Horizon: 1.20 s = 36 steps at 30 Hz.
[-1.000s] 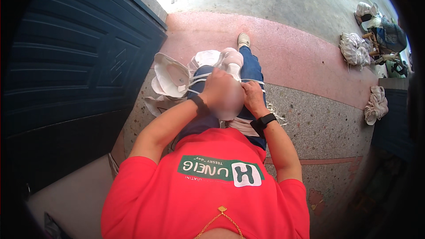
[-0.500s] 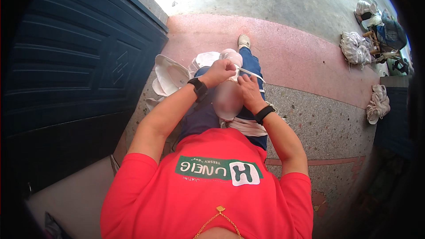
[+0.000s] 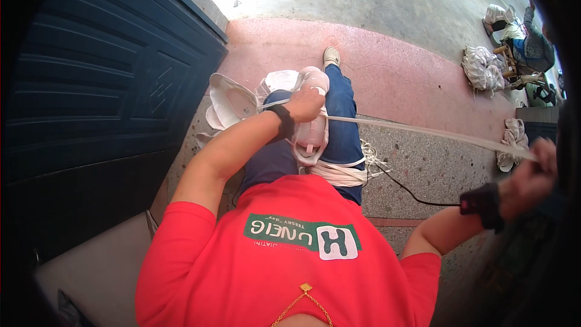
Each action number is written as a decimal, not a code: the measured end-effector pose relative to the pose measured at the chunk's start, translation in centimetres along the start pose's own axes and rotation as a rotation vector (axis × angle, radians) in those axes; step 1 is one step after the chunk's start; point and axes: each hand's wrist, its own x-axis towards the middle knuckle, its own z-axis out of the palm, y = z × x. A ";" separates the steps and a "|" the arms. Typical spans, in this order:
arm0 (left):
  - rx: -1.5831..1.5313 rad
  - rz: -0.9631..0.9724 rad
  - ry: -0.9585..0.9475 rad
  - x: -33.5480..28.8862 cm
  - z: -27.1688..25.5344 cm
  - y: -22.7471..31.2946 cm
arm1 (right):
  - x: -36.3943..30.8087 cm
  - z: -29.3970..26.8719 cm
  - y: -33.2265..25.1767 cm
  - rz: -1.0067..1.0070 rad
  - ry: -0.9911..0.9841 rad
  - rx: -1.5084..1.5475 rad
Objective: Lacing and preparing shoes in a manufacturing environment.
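Observation:
A white shoe upper (image 3: 325,143) on a pinkish, shoe-shaped form (image 3: 315,79) lies across my lap between my thighs. My left hand (image 3: 307,104) is closed over its middle; its fingertips are partly hidden. From there a white lace (image 3: 411,127) runs taut to the far right. My right hand (image 3: 538,166), blurred by motion, grips that lace's other end with the arm stretched out sideways. A short strand of lace also shows to the left of my left hand. Several white shoe uppers (image 3: 233,100) rest by my left knee. White laces (image 3: 339,174) are bundled over my right thigh.
A dark blue panelled door (image 3: 115,66) stands on the left. Bundles of white shoe pieces (image 3: 483,68) lie at the far right, near a person (image 3: 535,45) in dark clothing. A black cable (image 3: 411,192) runs to my right wrist. A pale panel (image 3: 103,272) is at lower left.
My right hand has swung from the shoe far out to the right, drawing the lace out straight. My left hand has lowered onto the shoe.

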 end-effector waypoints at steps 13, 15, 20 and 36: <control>0.473 0.580 0.248 -7.2 -0.5 -2.2 | -31.4 3.0 31.0 1.004 -0.845 -1.033; 0.452 0.580 0.274 -8.8 -0.3 -3.0 | -32.9 3.8 32.4 0.903 -0.886 -1.176; 0.385 0.438 0.367 -10.4 -0.5 -4.5 | -34.1 5.6 34.9 0.541 -0.818 -1.351; 0.273 -0.059 0.479 -9.6 3.0 -3.6 | -34.9 5.4 38.3 0.232 -0.794 -1.523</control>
